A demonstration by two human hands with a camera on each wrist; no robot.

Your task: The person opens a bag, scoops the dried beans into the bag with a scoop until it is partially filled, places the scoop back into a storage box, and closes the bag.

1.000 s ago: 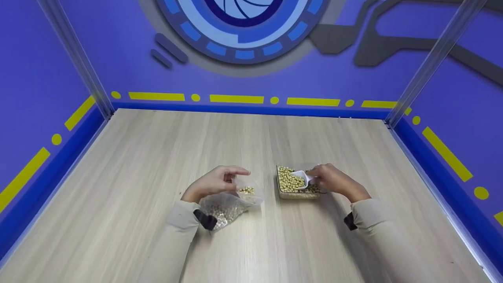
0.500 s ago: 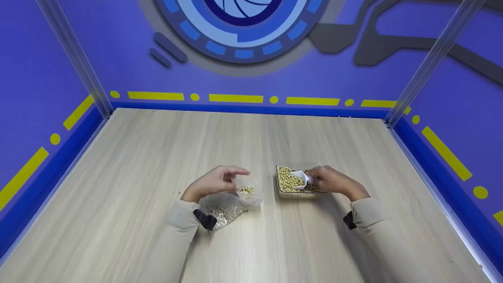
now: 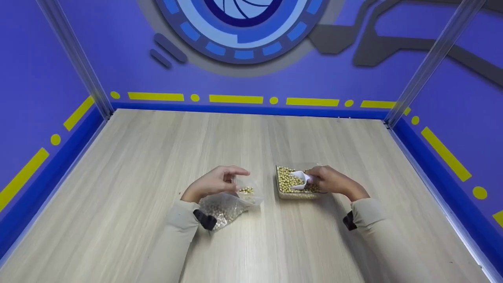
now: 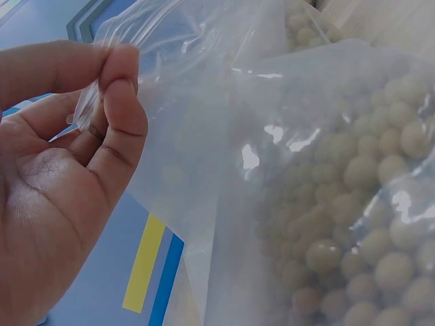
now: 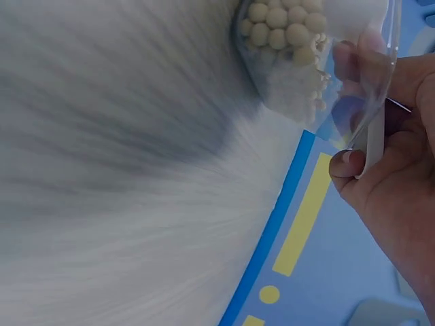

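My left hand (image 3: 216, 181) pinches the top edge of a clear plastic zip bag (image 4: 183, 136) between curled fingers. Round beige beans (image 4: 367, 224) fill the lower part of the bag, which lies on the table; a few more show at its mouth in the head view. To the right stands a clear rectangular container (image 3: 300, 195) full of similar beans (image 3: 286, 181). My right hand (image 3: 334, 181) grips the handle of a white scoop (image 3: 300, 179), whose bowl sits among the beans in the container. In the right wrist view the container wall partly covers the fingers.
The bag and container sit side by side on a pale wood-grain table (image 3: 196, 145), a narrow gap between them. Blue printed panels (image 3: 243, 86) enclose the back and both sides. Metal posts (image 3: 432, 67) rise at the rear corners.
Within the container the scoop has shifted and tilted slightly, with the right hand moving very little. My left hand and the bag stay in place.
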